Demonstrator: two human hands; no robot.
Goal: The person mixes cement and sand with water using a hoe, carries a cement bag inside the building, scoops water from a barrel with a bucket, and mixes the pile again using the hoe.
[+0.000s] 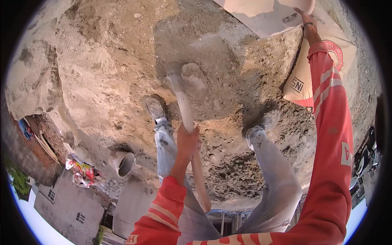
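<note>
My left hand (188, 143) is wrapped round the wooden handle (184, 108) of a long tool. The handle runs from near my legs up to a blurred head on the ground, beside a pale lump (194, 79). At the upper right my right hand (306, 19) reaches out to a pale paper bag (273, 14), with its fingers at the edge by an oval mark. Another brown bag (304, 73) with red print and the letters SNI lies just below it, partly behind my right sleeve.
Sandy, uneven ground surrounds my two shoes (155, 107). A bucket (122, 162) lies at the lower left, near red and yellow wrappers (83, 170). A dug edge with dark loose soil (232, 173) lies between my legs. A wall stands at the far lower left.
</note>
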